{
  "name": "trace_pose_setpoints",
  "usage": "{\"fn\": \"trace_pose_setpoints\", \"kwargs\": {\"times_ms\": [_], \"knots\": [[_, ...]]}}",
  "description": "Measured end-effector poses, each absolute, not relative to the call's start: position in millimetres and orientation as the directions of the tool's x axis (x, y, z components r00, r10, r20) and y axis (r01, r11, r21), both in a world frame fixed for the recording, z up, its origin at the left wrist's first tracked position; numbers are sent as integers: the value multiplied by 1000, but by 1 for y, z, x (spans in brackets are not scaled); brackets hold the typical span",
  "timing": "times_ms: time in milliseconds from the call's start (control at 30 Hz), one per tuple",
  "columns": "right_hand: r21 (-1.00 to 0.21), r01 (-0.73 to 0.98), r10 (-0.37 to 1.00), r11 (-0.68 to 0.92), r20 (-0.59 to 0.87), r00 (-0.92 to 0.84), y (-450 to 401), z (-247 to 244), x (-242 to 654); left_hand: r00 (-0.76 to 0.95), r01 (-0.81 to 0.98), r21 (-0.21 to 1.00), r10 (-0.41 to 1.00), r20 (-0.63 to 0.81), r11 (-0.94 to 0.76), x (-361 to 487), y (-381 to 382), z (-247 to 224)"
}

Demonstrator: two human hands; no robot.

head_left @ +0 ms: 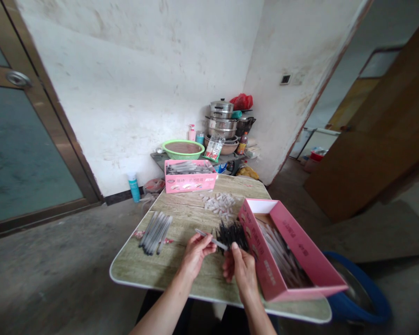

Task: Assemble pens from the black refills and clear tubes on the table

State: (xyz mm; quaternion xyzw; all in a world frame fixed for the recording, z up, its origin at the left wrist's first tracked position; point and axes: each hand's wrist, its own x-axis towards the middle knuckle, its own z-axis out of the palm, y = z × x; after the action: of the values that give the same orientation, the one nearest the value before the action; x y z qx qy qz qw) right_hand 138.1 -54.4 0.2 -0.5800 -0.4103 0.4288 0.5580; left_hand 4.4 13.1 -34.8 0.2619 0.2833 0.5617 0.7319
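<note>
Above the table (181, 279), my left hand (194, 253) pinches a slim grey pen (214, 240) that slants down to the right. My right hand (242, 267) is close to the pen's lower end, its thumb and fingers closed; what they hold, if anything, is hidden. Just beyond it lies a heap of small black pen parts (232, 232). Small whitish, cap-like pieces (219, 204) are scattered further back. To the left, several grey pens (155, 232) with dark ends lie side by side in a row.
At my right a pink box (302, 249) holds many pale translucent tubes (279, 253). Another pink box (190, 183), full of grey pens, stands at the table's far end. Behind are a green basin (183, 156) and stacked pots (222, 123). A blue tub (366, 298) sits right of the table.
</note>
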Motion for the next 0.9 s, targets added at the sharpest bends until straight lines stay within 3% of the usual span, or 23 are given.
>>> {"fn": "trace_pose_setpoints", "kwargs": {"times_ms": [133,333,500,700,900], "knots": [[-998,-13,959,59,54,279,-53,3,139,204,-674,701,971,-126,233,5,14,-36],[-999,30,958,-38,-28,285,-52,0,139,210,-677,701,972,-107,224,6,15,-38],[-1000,3,962,23,23,271,-53,0,139,201,-677,702,973,-113,221,6,15,-39],[-998,30,953,-52,-40,302,-54,-1,138,218,-668,708,970,-108,229,5,15,-39],[-999,20,957,34,38,287,-53,1,138,214,-663,711,969,-120,235,6,14,-38]]}}
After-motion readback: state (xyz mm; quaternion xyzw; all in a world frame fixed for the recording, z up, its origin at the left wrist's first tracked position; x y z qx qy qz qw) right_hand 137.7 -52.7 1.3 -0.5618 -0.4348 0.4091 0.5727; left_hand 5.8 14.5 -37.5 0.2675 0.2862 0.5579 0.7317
